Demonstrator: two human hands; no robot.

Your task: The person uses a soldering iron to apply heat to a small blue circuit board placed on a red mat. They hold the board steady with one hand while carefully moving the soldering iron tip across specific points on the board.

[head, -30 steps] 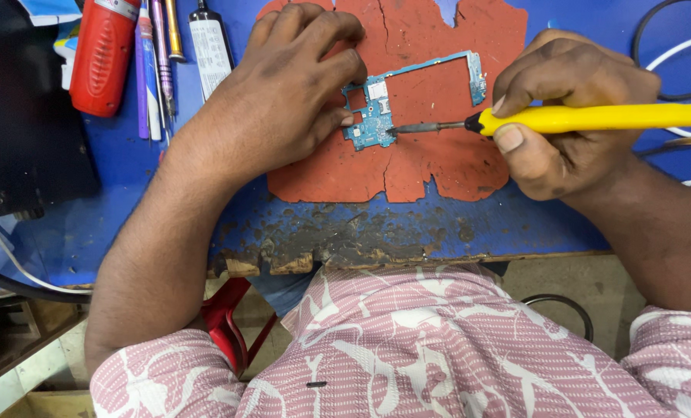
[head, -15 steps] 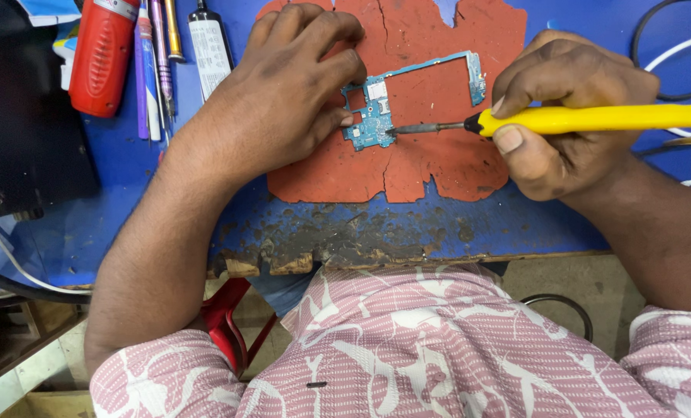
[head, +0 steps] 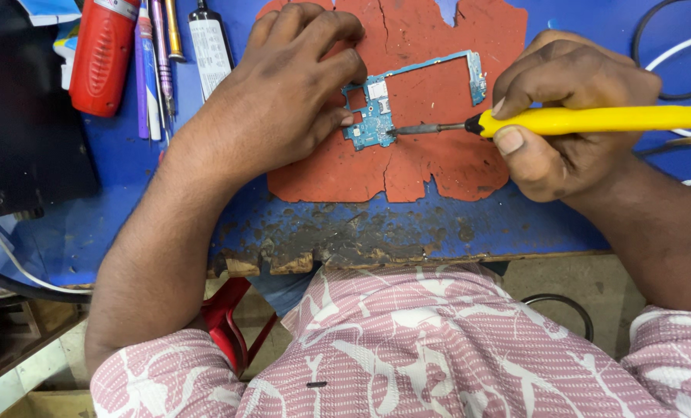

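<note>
While left grip [head: 283, 101] pins circuit board [head: 376, 116], right grip [head: 570, 116] clasps yellow iron [head: 593, 120], tip touching board.

Upper left of the worn blue bench top [head: 75, 232]: red plastic cylinder [head: 102, 54], purple and yellow pens [head: 153, 62], small white-labelled bottle [head: 210, 50]; black cable loop [head: 655, 54] upper right.

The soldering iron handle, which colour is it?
Bright yellow: the soldering iron handle, seen in the head view, held in the right hand.
</note>
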